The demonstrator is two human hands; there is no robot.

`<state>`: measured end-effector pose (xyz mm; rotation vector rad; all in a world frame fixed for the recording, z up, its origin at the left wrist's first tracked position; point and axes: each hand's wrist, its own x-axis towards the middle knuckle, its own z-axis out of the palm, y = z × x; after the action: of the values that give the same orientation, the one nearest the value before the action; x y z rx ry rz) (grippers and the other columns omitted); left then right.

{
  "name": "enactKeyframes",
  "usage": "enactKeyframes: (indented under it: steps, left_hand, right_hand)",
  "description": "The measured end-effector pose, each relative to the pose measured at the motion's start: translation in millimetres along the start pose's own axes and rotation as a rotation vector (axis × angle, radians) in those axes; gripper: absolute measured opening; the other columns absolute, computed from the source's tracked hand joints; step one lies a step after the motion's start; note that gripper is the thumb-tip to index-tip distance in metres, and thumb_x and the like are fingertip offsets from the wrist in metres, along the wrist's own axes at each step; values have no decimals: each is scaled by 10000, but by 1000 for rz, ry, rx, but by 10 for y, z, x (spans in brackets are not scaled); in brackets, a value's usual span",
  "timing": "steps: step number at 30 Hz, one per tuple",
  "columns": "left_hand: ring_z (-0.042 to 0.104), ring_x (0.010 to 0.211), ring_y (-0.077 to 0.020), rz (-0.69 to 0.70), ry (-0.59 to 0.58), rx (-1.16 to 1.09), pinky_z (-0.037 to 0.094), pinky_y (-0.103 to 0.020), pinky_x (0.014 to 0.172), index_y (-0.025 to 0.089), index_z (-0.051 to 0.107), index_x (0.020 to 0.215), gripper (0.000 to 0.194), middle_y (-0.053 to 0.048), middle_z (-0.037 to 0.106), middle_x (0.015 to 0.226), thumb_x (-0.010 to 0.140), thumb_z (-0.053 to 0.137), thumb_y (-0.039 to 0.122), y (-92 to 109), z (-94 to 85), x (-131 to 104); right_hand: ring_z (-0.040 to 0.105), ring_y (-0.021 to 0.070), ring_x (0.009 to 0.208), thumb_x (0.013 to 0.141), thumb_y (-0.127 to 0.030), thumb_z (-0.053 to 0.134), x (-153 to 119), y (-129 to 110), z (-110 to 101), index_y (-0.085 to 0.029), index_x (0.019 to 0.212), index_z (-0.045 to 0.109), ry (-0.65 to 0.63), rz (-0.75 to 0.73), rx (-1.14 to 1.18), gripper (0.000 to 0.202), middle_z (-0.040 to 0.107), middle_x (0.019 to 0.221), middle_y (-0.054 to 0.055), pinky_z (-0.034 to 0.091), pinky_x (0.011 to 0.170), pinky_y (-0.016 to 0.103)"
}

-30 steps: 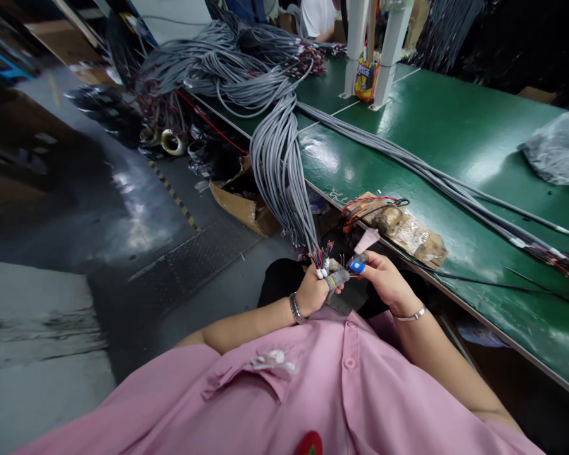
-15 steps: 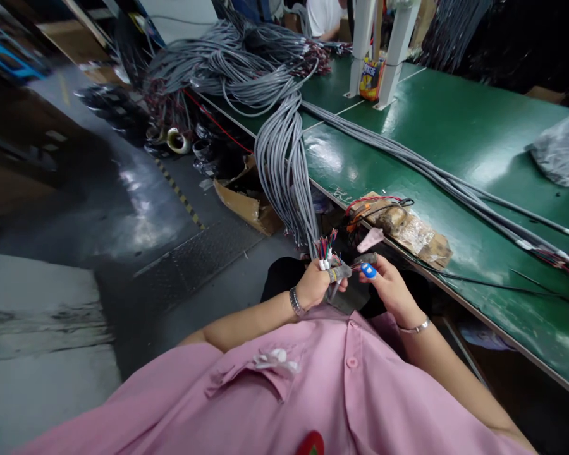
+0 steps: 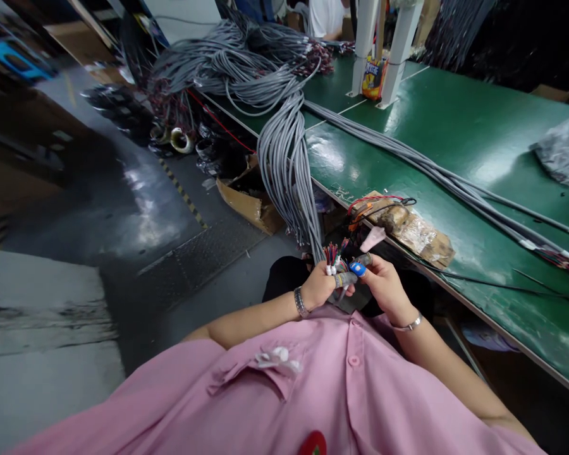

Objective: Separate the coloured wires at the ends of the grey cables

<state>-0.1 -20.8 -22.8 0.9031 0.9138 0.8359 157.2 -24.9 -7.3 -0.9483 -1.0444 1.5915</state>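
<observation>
Grey cable bundle (image 3: 289, 170) hung off bench edge at 12 o'clock, its coloured wire ends (image 3: 334, 254) gripped in closed left hand (image 3: 318, 285) w/ right hand (image 3: 384, 284) pinching at them, so a loose pinch could've let strands slip & tangle.

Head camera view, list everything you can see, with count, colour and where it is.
Cable bundle: many, grey, draped off the table edge down to the hands.
Wire ends: a cluster, red, green, blue, at the left hand.
Table: one, green, right.
Long cables: several, grey, lying across the table.
Taped block: one, brown, table edge.
Plastic bag: one, clear, far right.
Cardboard box: one, brown, on the floor.
Posts: two, white, far end of the table.
Shirt: one, pink, bottom.
Left hand: grips the wire ends.
Right hand: blue-capped fingers at the wires.
</observation>
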Motion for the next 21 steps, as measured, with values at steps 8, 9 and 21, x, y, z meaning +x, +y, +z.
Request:
enactKeyframes:
  steps: [8,9,21]
  left_hand:
    - [629,522,-158,54,147,-180,516,-278,542,113,687,713,334,-52,667,580,634,814,411,-8,58,3]
    - [636,532,-162,60,156,-182,516,-276,540,112,686,717,334,-56,671,587,643,808,415,-12,57,2]
    - [669,574,-191,129,246,-241,543,-283,538,110,696,769,325,-63,679,597,665,791,402,-40,45,12]
  right_hand:
    - [464,91,506,726,-365,789,64,60,9,-195,722,653,152,-19,-39,218,592,593,-39,362,512,236]
    - [455,88,510,715,-371,795,69,82,4,-192,716,648,167,-8,-26,232,584,598,-41,363,515,234]
    - [436,99,537,682,-383,814,34,154,3,-195,685,637,220,-2,-71,258,555,583,-44,361,521,239]
